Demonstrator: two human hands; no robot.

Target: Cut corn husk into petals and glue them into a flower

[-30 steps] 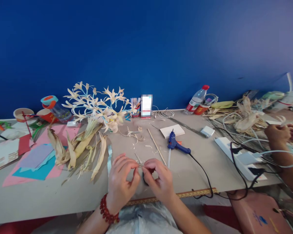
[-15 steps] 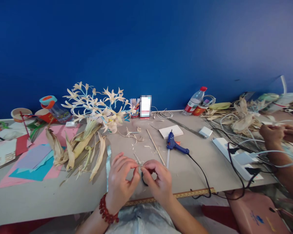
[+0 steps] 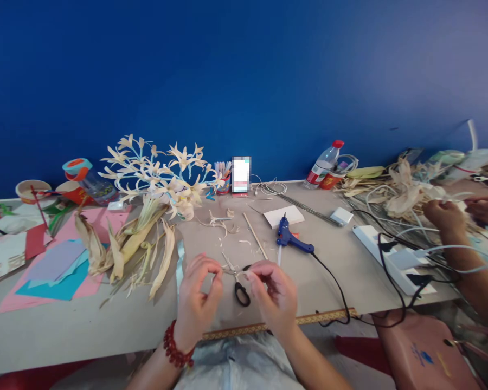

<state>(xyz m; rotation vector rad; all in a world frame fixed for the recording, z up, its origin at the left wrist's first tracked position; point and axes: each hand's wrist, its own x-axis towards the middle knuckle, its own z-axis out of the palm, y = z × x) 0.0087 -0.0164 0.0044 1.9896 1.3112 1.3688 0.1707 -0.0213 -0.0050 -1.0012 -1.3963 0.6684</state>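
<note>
One thin pale strand (image 3: 229, 272) stretches between your left hand (image 3: 199, 295) and your right hand (image 3: 277, 292), thumb and fingertips of each clamped on it, above one pair of black-handled metal scissors (image 3: 236, 290). Around you are one blue plastic glue gun (image 3: 287, 236), one pale wooden stick (image 3: 254, 234), one clear, red-capped plastic bottle (image 3: 323, 164) and one long white power strip (image 3: 366, 238). Another person's two hands (image 3: 445, 216) are at far right. Cream flowers on pale-blue stems (image 3: 185, 203), too overlapped to count, stand behind dried corn husks (image 3: 140, 238) on your left. The grey tabletop (image 3: 73, 336) meets a deep-blue wall (image 3: 244, 81); a gold patterned strip (image 3: 325, 318) lines its near edge. A stretch of tabletop separates your right hand from the glue gun's black cord (image 3: 333, 279); a shiny pale-blue ribbon (image 3: 180, 260) lies just beside your left.
</note>
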